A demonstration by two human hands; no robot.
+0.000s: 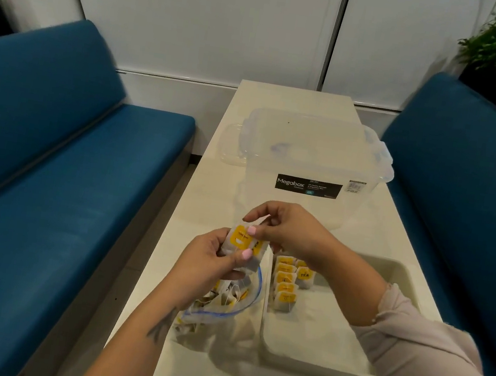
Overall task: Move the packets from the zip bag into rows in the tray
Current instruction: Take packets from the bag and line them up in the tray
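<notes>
Both grips are pinching a stack of packets (243, 243) at frame centre: left hand (206, 262) from below, right hand (285, 229) above, over the zip bag (222, 306) beside the tray (321, 353).

Pink nails, a tattooed left forearm (162, 327), pale pink right sleeve (428, 353).

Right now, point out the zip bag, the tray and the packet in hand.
zip bag (222, 319): head view, blue-edged mouth.
tray (401, 272): head view, far right rim.
packet (240, 238): head view, yellow label, held by both hands.
</notes>
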